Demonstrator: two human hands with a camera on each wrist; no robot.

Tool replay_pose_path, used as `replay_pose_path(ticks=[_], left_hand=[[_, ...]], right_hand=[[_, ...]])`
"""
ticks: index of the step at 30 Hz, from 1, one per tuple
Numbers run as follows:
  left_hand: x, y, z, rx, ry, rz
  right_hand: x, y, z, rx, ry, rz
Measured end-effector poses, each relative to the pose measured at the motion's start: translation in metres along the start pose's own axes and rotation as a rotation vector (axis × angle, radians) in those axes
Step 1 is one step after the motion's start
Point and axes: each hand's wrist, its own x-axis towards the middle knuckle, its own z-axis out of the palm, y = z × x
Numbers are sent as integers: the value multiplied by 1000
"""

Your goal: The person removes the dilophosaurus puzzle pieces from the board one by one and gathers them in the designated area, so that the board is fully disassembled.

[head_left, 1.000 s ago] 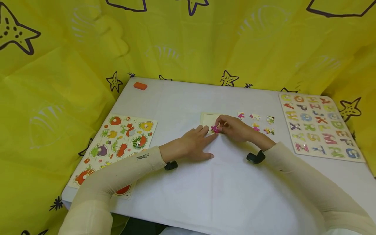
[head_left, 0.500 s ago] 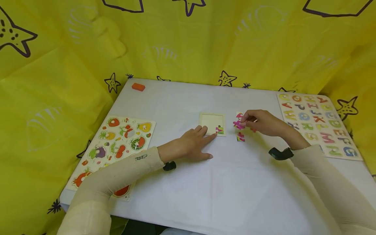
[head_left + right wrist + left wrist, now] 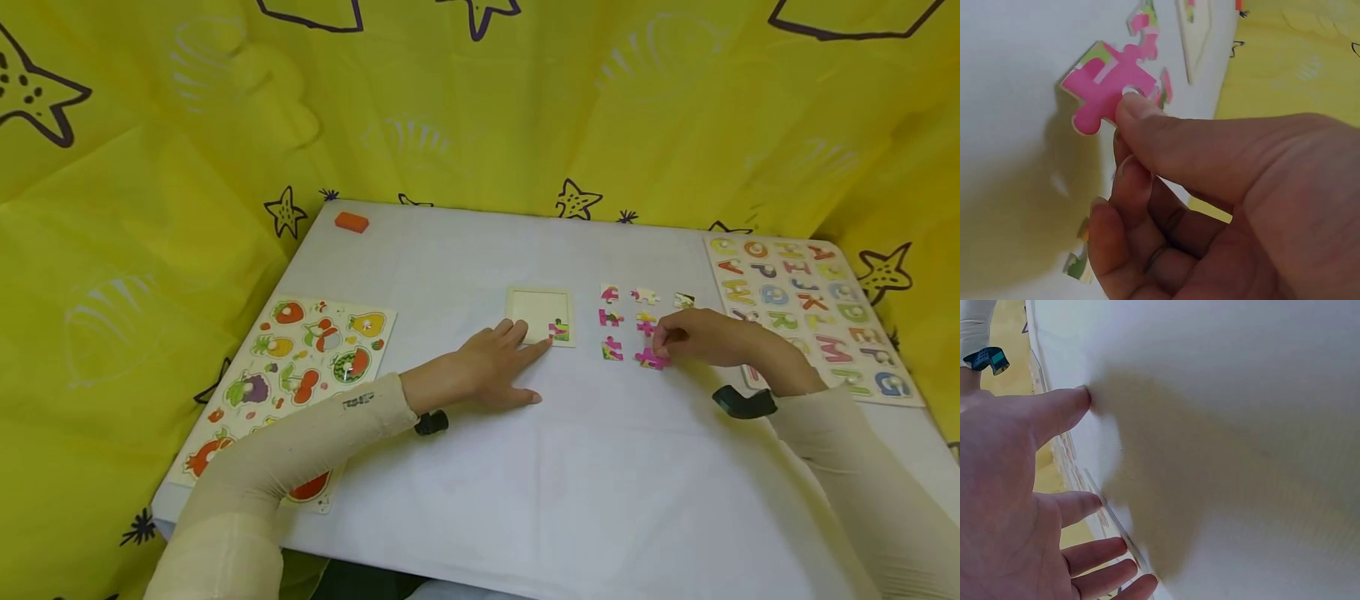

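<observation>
In the head view my right hand [image 3: 712,337] is over the right side of the table, among loose jigsaw pieces. Its thumb and fingers pinch a pink jigsaw piece [image 3: 1107,94] by one edge; a green patch shows at its far corner. My left hand [image 3: 495,367] lies palm down with fingers spread, fingertips at the near edge of a small square puzzle tray [image 3: 531,308]. Inside that tray, one pink and green piece [image 3: 559,332] sits at the lower right corner, just above the index fingertip. The left wrist view shows the left fingers extended along the tray's edge.
Several loose pieces lie in rows right of the tray, such as a pink one [image 3: 612,349]. A fruit puzzle board [image 3: 386,329] is at left, partly under the left sleeve. An alphabet board [image 3: 817,392] lies at right. An orange block [image 3: 352,222] sits far left.
My right hand has moved right, away from the tray to the loose pieces, with a pink piece in its fingers. The left hand has stayed at the tray's near edge.
</observation>
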Motion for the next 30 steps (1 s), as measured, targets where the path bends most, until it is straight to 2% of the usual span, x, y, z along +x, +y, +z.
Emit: replay_pose_path(ticks=[11, 24, 27, 30], left_hand=[[-2, 1, -1, -5, 3, 7], [-3, 0, 0, -7, 24, 8], [-3, 0, 1, -12, 25, 8], [-2, 0, 1, -12, 25, 7]], right_hand=[[6, -7, 14, -62, 71, 3], [9, -23, 18, -90, 116, 100], [10, -24, 18, -105, 127, 94], [12, -25, 17, -114, 152, 51]])
